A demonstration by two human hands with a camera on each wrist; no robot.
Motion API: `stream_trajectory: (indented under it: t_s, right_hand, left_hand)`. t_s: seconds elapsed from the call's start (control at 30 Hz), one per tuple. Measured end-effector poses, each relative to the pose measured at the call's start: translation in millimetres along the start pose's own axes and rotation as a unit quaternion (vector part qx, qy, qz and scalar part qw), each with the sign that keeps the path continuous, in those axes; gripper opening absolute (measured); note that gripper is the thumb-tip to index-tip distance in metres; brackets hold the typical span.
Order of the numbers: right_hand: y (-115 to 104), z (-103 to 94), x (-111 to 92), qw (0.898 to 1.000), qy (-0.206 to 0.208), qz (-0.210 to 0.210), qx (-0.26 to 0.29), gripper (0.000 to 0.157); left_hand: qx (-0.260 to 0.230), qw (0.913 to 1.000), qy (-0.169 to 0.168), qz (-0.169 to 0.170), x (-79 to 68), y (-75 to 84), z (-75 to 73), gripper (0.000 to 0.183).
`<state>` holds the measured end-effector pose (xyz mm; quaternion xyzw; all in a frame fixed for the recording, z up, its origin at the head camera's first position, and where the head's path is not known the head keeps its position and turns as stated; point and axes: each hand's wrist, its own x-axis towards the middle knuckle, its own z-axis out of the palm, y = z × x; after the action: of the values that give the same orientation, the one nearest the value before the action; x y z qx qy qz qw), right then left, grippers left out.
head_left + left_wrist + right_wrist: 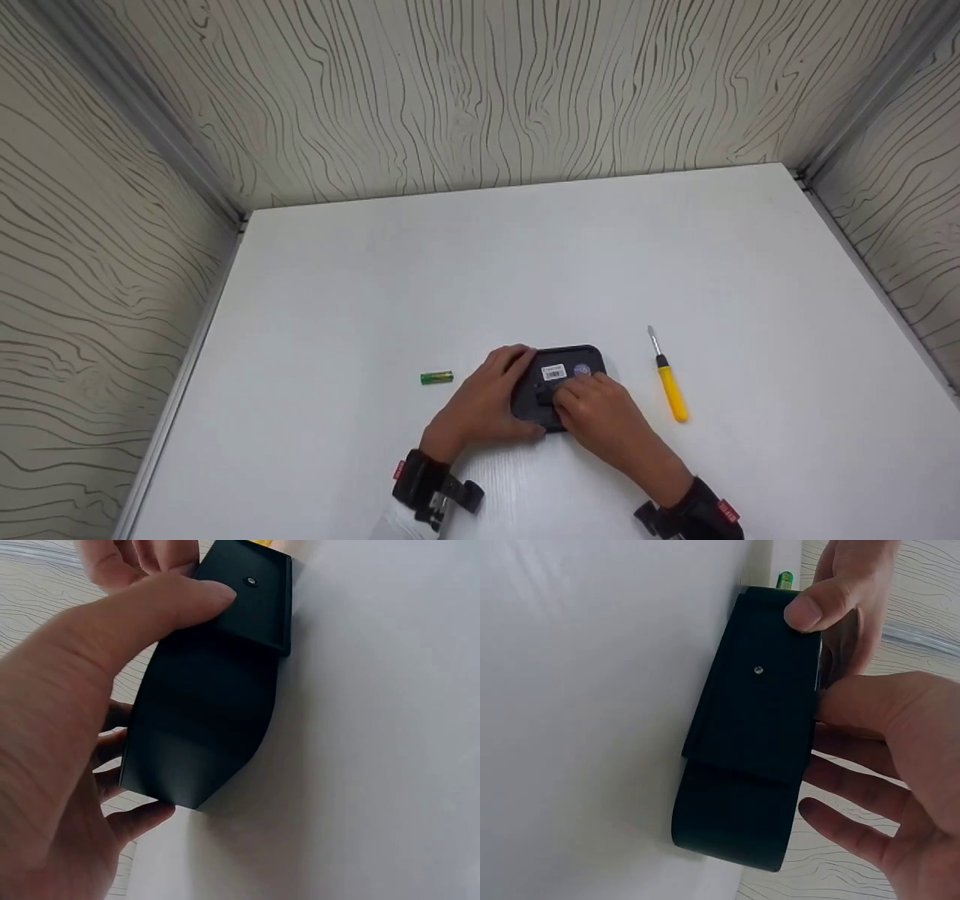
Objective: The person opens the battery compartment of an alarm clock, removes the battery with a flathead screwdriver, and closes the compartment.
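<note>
A black rounded-corner device [531, 411] lies on the white table, its back face with a white label and a round sticker turned up. My left hand [487, 397] grips its left side; in the left wrist view the thumb [187, 604] presses the near side wall, beside a small screw. My right hand [600, 409] bends over the back face, its fingertips at a dark raised part [545, 393] below the label. What those fingertips hold, if anything, is hidden. In the right wrist view, the right thumb [855, 701] reaches behind the device's upper edge.
One green battery [436, 377] lies on the table to the left of my left hand. A yellow-handled screwdriver [673, 394] is to the right of the device, its tip pointing away from me. Wood-patterned panels [465, 90] enclose the table at the back and sides.
</note>
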<state>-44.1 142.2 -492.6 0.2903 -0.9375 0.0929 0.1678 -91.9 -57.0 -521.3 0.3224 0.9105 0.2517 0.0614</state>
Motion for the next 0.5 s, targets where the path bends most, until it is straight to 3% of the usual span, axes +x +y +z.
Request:
stream_trajectory:
  t_s: [0.5]
  right_hand:
    - [-3.1,-2.0,6.8,0.998,-0.017,-0.043,-0.047,0.01]
  left_hand:
    - [0.008,0.9999,-0.005,0.007,0.4,0.4,-2.2,0.097]
